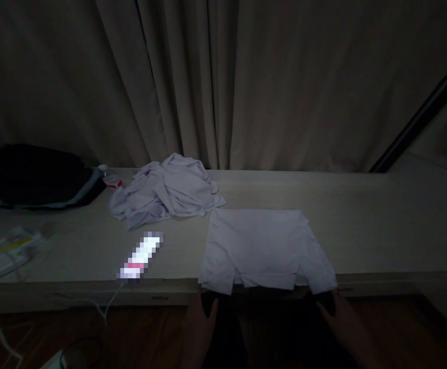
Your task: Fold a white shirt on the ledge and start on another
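Note:
A white shirt-like garment [265, 241], folded into a wide shape, lies flat at the front of the desk. Its two side flaps reach a little over the front edge. My left hand [200, 320] is at its near left corner, and my right hand [340, 313] is at the near right corner. On both hands the thumb stands apart from the fingers, below the cloth. The fingertips meet the garment's corners and are partly hidden there in the dim light. Behind it to the left is a crumpled white garment [169, 189].
A lit phone [141, 256], blurred out, lies left on the desk with a white cable [106, 307] hanging off the edge. Dark clothing [31, 174] and a plastic packet [8, 251] are farther left. Curtains [284, 87] hang behind the desk.

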Demonstrator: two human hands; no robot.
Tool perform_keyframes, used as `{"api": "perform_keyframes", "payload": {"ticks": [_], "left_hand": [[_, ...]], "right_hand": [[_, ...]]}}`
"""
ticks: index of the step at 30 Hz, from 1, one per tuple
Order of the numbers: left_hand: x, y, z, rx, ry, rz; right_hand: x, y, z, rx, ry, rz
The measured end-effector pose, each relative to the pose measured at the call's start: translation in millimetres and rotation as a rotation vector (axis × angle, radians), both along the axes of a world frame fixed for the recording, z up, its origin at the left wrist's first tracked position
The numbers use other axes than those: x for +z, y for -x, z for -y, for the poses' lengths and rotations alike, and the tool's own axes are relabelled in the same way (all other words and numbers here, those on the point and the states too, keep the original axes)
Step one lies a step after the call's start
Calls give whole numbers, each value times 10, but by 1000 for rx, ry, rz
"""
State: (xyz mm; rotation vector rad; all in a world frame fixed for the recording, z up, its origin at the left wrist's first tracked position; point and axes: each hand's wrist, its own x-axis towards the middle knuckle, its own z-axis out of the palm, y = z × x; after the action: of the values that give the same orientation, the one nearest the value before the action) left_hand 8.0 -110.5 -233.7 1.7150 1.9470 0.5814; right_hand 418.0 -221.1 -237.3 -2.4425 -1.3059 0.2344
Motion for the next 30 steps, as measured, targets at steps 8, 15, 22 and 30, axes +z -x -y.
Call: {"api": "perform_keyframes", "payload": {"ticks": [8,15,22,30], "left_hand": [[171,105,-394,237,182,473],[181,49,-469,328,92,642],[232,19,-430,420,242,837],[317,-169,-377,299,449,763]], "right_hand": [[180,649,-51,102,-330,-227],[565,1911,-924,570,-206,-449],[552,1915,-1386,752,-24,-8],[460,1744,-1431,817,-39,-99]]}}
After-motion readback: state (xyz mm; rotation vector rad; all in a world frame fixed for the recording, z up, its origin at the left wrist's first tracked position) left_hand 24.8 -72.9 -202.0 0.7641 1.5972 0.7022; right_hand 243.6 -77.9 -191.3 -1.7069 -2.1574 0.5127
